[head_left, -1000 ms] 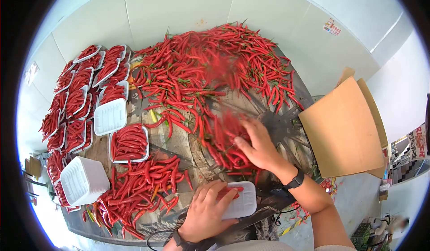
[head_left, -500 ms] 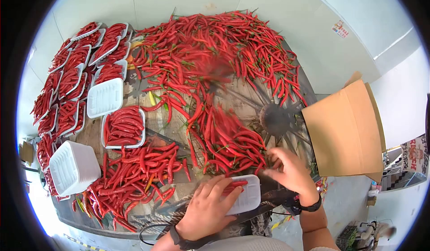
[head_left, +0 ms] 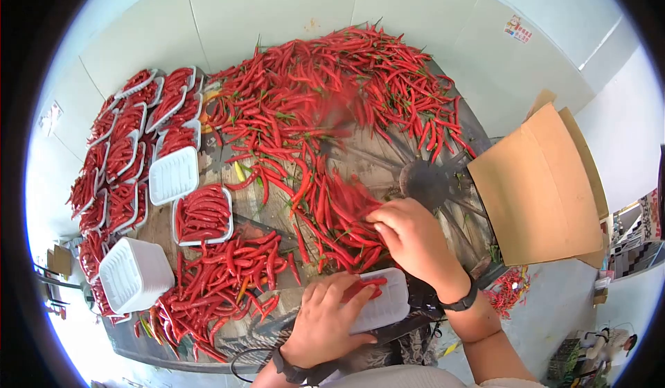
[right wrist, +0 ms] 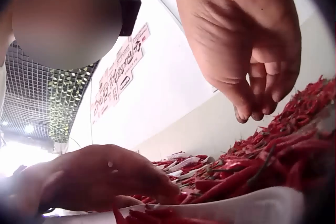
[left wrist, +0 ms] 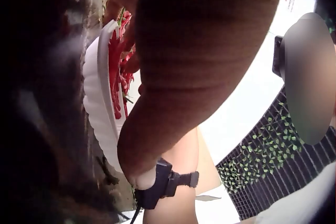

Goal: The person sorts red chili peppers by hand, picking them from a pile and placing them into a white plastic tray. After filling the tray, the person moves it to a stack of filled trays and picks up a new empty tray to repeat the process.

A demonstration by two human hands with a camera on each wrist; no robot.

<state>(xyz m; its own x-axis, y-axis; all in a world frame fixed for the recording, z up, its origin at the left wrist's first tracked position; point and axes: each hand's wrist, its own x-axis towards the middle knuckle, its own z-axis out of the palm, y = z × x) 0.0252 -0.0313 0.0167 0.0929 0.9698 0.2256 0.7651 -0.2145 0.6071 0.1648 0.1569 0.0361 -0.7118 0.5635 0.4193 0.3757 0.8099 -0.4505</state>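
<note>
In the head view, my left hand grips the left side of a small white tray, its fingers over a few red peppers in it. The left wrist view has the tray upright on its side in the picture, beside the left hand. My right hand is over the right edge of a heap of red peppers. In the right wrist view that hand hangs above the peppers, fingers loosely bent, no pepper visible between them.
Filled trays stand in rows at the left. Nearer are a single filled tray, an empty tray, a stack of empty trays and loose peppers. A cardboard box stands at the right.
Since half a second ago, my right hand has moved up and left from beside the tray to the pepper heap. The left hand stays on the tray.
</note>
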